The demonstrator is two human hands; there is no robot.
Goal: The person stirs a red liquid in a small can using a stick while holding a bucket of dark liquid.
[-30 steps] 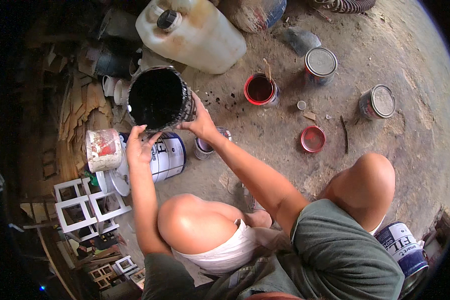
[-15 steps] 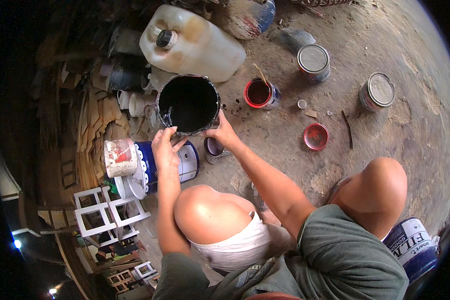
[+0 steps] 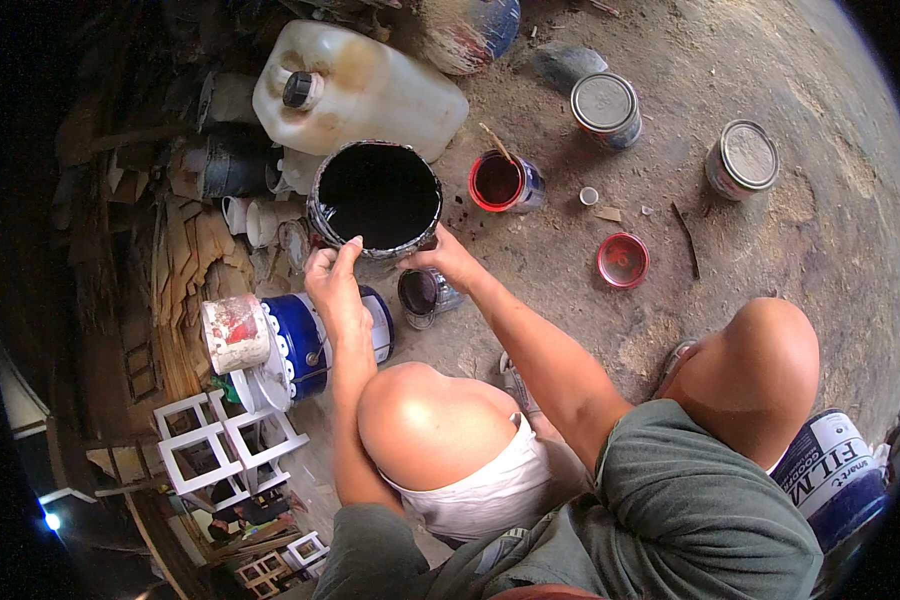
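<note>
Both hands hold a paint-smeared bucket (image 3: 412, 245) above the floor, its open mouth turned up and its inside black, with a glossy dark surface low in it. My left hand (image 3: 338, 288) grips its near left side, thumb over the rim. At the near right side, my right hand (image 3: 448, 260) is closed on the bucket; some of its fingers are hidden beneath. Below the bucket stands a small open can (image 3: 436, 318) with dark paint inside. Just right is a red-rimmed can (image 3: 532, 190) of dark red-brown paint, a stick (image 3: 494, 140) leaning in it.
A whitish jerrycan (image 3: 390, 95) lies behind the bucket. Closed cans (image 3: 608, 108) (image 3: 745, 160), a red lid (image 3: 623, 260) and a small white cap (image 3: 589, 196) are to the right. On the left are a blue bucket (image 3: 310, 365), a stained white tub (image 3: 235, 335) and white frames (image 3: 210, 455).
The bucket has tipped slightly, and a glossy dark surface now shows inside. My left thumb lies further over its rim. The small can below is less covered. The view has shifted slightly.
</note>
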